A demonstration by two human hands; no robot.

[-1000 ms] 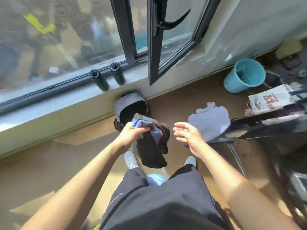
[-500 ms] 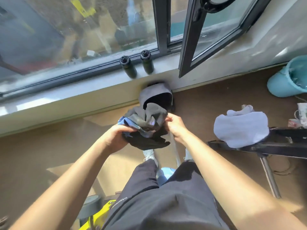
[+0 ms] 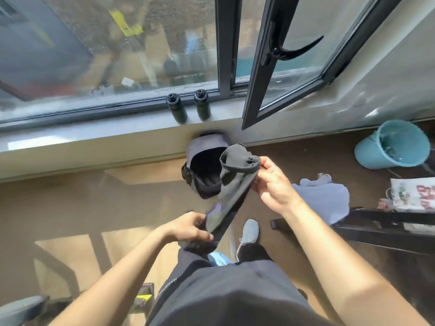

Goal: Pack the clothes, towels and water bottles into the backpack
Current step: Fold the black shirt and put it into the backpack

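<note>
**Ana:** What is the person holding?

**Ben:** A dark piece of clothing (image 3: 231,184). Both hands hold it, and it stretches on a slant between them.

**Ana:** How do the fingers hold it?

**Ben:** The right hand (image 3: 274,184) is up high. Its thumb and fingers pinch the bunched top edge. The left hand (image 3: 188,228) is lower, near the person's legs. Its fingers curl round the bottom end.

**Ana:** Where is the backpack?

**Ben:** The backpack (image 3: 207,143) sits on the brown floor, right against the wall under the windowsill (image 3: 94,135). Its top is wide open and it is dark inside. The clothing is outside the bag. Its top end hangs in front of the bag's open mouth.

**Ana:** And the water bottles?

**Ben:** Two stand upright on the windowsill, just above the backpack. There is a first bottle (image 3: 177,109) and a second bottle (image 3: 202,105) just beside it. Both are dark with black caps.

**Ana:** Any towels?

**Ben:** A pale blue cloth (image 3: 329,198) lies on a black stand (image 3: 388,222), partly behind the right arm. I cannot tell if it is a towel or a shirt.

**Ana:** What else is there?

**Ben:** A blue-green bucket (image 3: 367,151) lies tipped over near the wall. A window pane (image 3: 294,74) is swung open above the bag.
</note>
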